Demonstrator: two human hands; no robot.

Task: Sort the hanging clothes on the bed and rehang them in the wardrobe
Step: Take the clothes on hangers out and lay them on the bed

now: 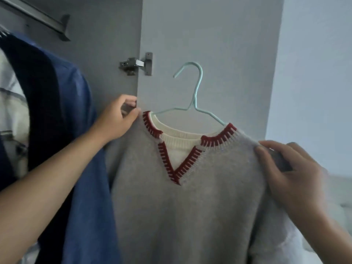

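I had the left hand (122,115) pinching the sweater (190,206) shoulder at nine o'clock, the right hand (285,172) gripping the three o'clock shoulder. Its hanger (194,103) hook pointed to twelve, free of the rail (38,18).

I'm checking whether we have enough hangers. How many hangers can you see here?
1. A light blue hanger carries the grey sweater, held up in front of the wardrobe door. The blue garment on the left probably hangs on another, but its hanger is hidden.

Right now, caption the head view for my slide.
Both hands hold a grey sweater on a hanger beside the wardrobe rail.
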